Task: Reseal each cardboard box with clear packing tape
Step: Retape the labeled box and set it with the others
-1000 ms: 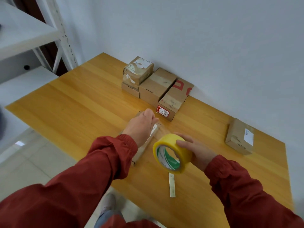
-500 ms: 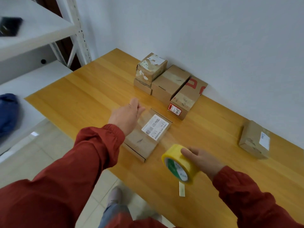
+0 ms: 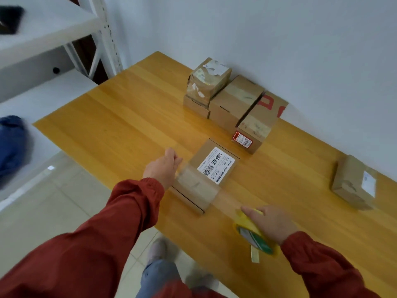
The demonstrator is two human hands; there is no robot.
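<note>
Two hands are at work near the front edge of the desk (image 3: 120, 117), well apart from each other. The left hand (image 3: 163, 168) has its fingers curled at the free end of the tape strip (image 3: 199, 188), apparently pinching it, though motion blur hides the exact hold. The right hand (image 3: 268, 222) grips the yellow tape roll (image 3: 251, 233), with fingers laid over its rim. The roll is tilted, and its open core faces the near-left.

Between the hands lies the flat box (image 3: 214, 147), resting on its broad face. Its long axis runs diagonally from the near-left desk edge toward the far-right. The clear strip stretches from the left hand to the roll and crosses that axis over the box's nearer half. A white label (image 3: 216, 165) covers the farther half, its print running along the box's length.

Just beyond the flat box, four boxes (image 3: 236, 102) are grouped against the wall, one of them stacked on a smaller one. A single box (image 3: 354, 181) sits well apart at the right. A short pale strip (image 3: 255, 255) lies on the desk just below the roll. At the left, a white shelf (image 3: 43, 24) holds a blue cloth (image 3: 10, 145) on its lower level.
</note>
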